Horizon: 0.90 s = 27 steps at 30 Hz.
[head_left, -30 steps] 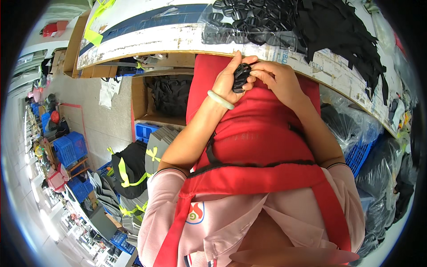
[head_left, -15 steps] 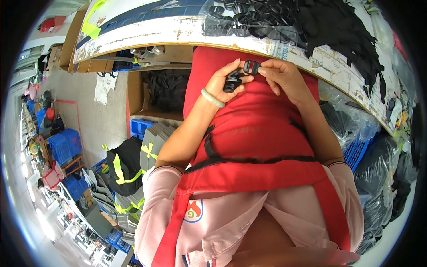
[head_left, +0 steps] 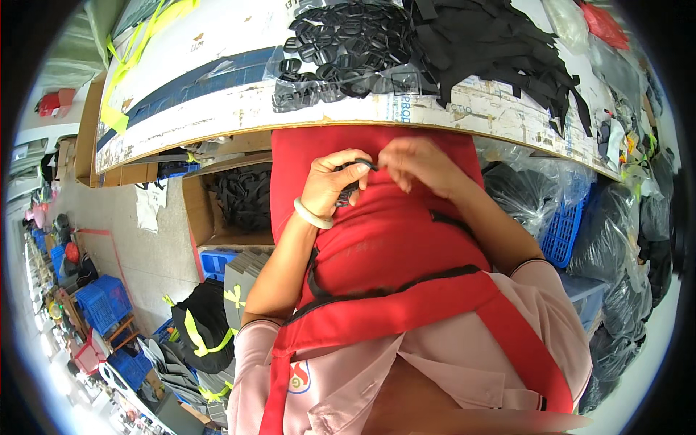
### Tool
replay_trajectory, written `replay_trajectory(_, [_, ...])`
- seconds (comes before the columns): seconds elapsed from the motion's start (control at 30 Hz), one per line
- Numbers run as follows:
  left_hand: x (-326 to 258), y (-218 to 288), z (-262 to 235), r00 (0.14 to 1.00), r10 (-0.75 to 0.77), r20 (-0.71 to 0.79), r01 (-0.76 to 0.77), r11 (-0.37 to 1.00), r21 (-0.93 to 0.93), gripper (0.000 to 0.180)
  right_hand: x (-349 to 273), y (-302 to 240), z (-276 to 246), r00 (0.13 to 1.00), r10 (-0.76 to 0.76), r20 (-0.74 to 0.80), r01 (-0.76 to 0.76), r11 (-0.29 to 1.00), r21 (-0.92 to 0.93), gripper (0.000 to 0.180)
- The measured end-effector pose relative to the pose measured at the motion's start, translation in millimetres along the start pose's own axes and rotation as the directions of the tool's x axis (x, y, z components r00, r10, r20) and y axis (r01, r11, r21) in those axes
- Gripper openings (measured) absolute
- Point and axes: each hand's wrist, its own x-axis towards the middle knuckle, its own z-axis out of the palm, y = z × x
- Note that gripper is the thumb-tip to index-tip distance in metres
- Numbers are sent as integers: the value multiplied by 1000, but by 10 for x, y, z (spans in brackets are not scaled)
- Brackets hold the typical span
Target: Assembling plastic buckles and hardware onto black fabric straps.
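**L hand point(head_left: 325, 185) grips black buckles point(head_left: 349, 193); R hand point(head_left: 419, 168) just beside, blurred**

L fingers: thumb + index pinched approx. shut on a small black piece point(head_left: 369, 164), prob. another buckle seen edge-on; other fingers curled round the buckles in the palm, count n/a (partly hidden). R fingers: bunched, narrow, motion-blurred; can't tell if anything's between them, or if they touch the piece.

Next out: pale bracelet point(head_left: 312, 214) on L wrist; both hands over red apron point(head_left: 377, 225), just short of the tabletop edge. On white tabletop point(head_left: 217, 98): clear bag point(head_left: 279, 99) w/ many more buckles, black strap pile point(head_left: 493, 51) to its R. Below, L side: cardboard box point(head_left: 194, 210) w/ black strips.

Risks (judgement): piece could slip, cause = small pinch area, fingertips only. Palm buckles could drop if L fingers loosen to adjust the pinch; apron might catch them, else floor.

Diff vs 0.5 s ago: buckle then face-on betw. both hands, slots visible; now only a dark sliver at L fingertips. R hand sharper then. Whole view shifted too: tabletop sits lower in frame, more of bag showing.
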Motion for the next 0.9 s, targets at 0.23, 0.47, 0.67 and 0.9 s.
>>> replay_trajectory(0.23, [60,-98,-91,993,-103,49,110,981,-160,22,-36,-902,-529,347,-912,-219,170,291,-942,14])
replay_trajectory(0.47, [25,-93,-99,990,-109,92,117,989,-94,27,-26,-1015,-672,360,-926,-113,-36,107,-994,16])
replay_trajectory(0.67, [-94,154,155,1000,9,-25,-12,992,-129,19,-295,-609,193,713,-652,-259,347,649,-677,11])
replay_trajectory(0.9, [-313,281,273,975,161,156,-224,648,728,13,-381,-355,144,944,-328,44,139,270,-953,17])
